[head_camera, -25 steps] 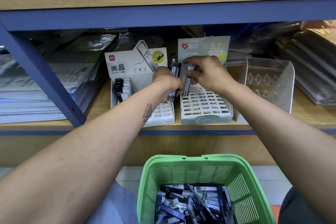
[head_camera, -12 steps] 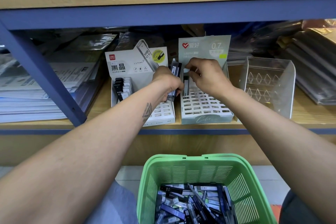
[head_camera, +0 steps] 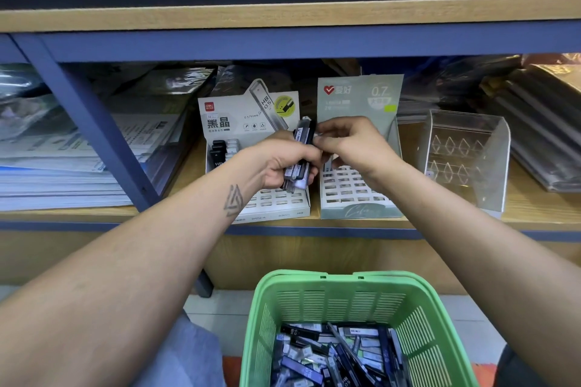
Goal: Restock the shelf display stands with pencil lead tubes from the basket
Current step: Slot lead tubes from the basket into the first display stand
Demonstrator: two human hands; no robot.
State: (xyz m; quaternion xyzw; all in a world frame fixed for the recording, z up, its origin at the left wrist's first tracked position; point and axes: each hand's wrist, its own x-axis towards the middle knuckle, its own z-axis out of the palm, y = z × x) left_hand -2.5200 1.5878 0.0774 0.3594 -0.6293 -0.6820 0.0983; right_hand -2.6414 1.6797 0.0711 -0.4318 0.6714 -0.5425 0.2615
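Hard plastic lead tubes [head_camera: 299, 155]: light, slick; left hand [head_camera: 284, 163] grips the bundle, right hand [head_camera: 347, 143] pinches one's top end.

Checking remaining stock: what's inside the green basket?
The green basket holds a loose heap of pencil lead tubes, dark and clear ones lying crisscross. The basket's floor and any lower layers are covered by the heap and cut by the frame edge.
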